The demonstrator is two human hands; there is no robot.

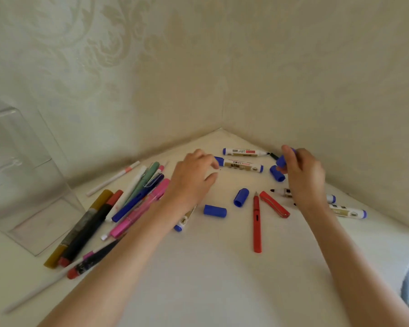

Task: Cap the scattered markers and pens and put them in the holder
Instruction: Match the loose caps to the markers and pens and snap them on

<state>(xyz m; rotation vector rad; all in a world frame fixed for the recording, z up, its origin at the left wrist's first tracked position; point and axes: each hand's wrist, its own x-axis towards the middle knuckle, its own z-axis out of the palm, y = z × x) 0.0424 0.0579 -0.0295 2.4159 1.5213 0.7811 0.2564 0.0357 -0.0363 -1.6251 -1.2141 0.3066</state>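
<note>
Markers, pens and loose caps are scattered over a white counter [222,279] set into a wallpapered corner. Right hand [302,175] is held up near the right wall, fingers closed around a blue cap [282,160]. Left hand [191,175] is reached toward the middle of the counter, fingers loosely curled and part open; nothing is seen gripped in it.

Two white markers with blue ends are laid near the corner: the far one [244,152] uncapped with its dark tip toward the right hand, the nearer one [242,165] just beyond the left fingertips. Two more white markers [347,211] are partly hidden under the right wrist, and another [183,220] is partly covered by the left forearm.

Three loose blue caps are seen on the counter: one [277,173] just below the right hand, one [241,197] mid-counter, one [215,211] near the left forearm. An uncapped red pen [257,225] is laid nib away from the camera, with its red cap [274,204] just beside it on the right.

A pile of pens and markers [128,204], mixed in colour, is spread at left. A clear acrylic holder [28,180] stands at the far left, touching the pile's edge; nothing is visible inside it.
</note>
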